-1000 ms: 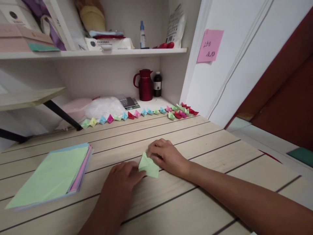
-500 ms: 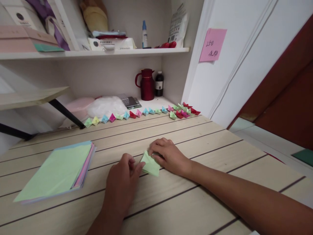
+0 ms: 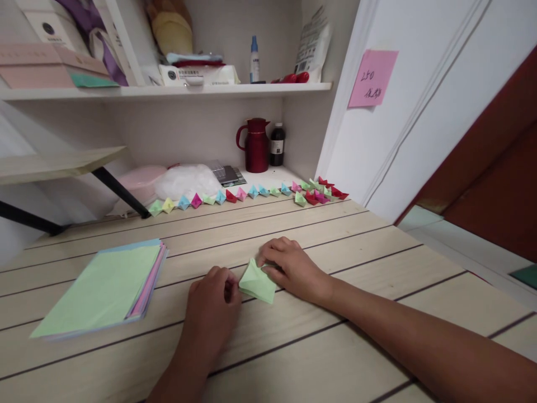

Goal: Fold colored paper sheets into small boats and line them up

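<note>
A small folded piece of light green paper (image 3: pixel 257 281) lies on the wooden table (image 3: pixel 335 347) between my hands. My right hand (image 3: pixel 293 268) presses on its upper right corner with curled fingertips. My left hand (image 3: pixel 213 310) is at the paper's left edge, fingers curled inward and pinching that edge. A stack of coloured paper sheets (image 3: pixel 104 288), green on top, lies to the left.
A row of small folded paper boats (image 3: pixel 251 193) in several colours runs along the table's back edge. Behind it stand a dark red jug (image 3: pixel 255 145), a dark bottle (image 3: pixel 277 145) and a white plastic bag (image 3: pixel 184 182). A pink note (image 3: pixel 372 78) hangs on the wall.
My left hand's fingers have drawn back off the paper and curled at its left edge. My right hand has stayed on the paper. The view has shifted slightly.
</note>
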### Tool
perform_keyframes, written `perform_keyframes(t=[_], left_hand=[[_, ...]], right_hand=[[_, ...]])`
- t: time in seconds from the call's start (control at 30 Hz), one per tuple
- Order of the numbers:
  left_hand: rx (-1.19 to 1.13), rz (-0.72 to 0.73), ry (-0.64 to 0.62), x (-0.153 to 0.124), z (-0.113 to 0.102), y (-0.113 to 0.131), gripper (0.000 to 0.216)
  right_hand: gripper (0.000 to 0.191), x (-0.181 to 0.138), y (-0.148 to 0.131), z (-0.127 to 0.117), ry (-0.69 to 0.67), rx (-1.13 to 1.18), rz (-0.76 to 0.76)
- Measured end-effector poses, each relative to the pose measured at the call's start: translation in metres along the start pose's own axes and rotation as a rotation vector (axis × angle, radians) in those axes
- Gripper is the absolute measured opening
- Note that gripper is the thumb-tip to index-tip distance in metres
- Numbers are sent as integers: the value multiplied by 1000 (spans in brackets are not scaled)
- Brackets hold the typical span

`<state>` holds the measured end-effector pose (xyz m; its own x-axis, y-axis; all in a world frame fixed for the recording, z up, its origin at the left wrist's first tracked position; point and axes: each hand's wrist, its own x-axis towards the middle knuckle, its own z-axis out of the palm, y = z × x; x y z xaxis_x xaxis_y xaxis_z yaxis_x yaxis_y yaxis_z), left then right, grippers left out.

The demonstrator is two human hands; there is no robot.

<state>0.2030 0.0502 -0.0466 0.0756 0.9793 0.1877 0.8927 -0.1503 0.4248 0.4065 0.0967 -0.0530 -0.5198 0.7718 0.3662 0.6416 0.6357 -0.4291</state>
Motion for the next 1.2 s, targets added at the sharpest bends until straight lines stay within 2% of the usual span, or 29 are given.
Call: perform_keyframes(t=[0.23,0.4,0.53,0.67,0.77,1.0,1.07,1.13,1.2], left_hand=[[-140,19,21,-3,-10,-4,20],[-197,24,11,-3,-9,-3,23],[-62,175,21,-3,-6,-6,45],[177,292,-87,-6,-8,-7,69],[290,304,-145,-11,-14,-5,66],[374,309,-172,-18,-31,-3,51],[403,303,-111,-19,-32,-3,40],[392,287,44,-19,-31,-3,36],[340,352,186,-19,-26,-2,39]], right_hand=[[16,0,-1,0,2,-6,1],[16,0,0,0,1,-12,-8],[17,0,1,0,2,10,-17],[18,-1,2,1,3,19,-19],[18,-1,2,0,4,20,-20],[17,0,2,-1,-2,19,-29],[18,0,3,-1,-4,18,-31],[18,0,2,-1,-3,12,-31],[18,0,2,-1,-4,2,-32]])
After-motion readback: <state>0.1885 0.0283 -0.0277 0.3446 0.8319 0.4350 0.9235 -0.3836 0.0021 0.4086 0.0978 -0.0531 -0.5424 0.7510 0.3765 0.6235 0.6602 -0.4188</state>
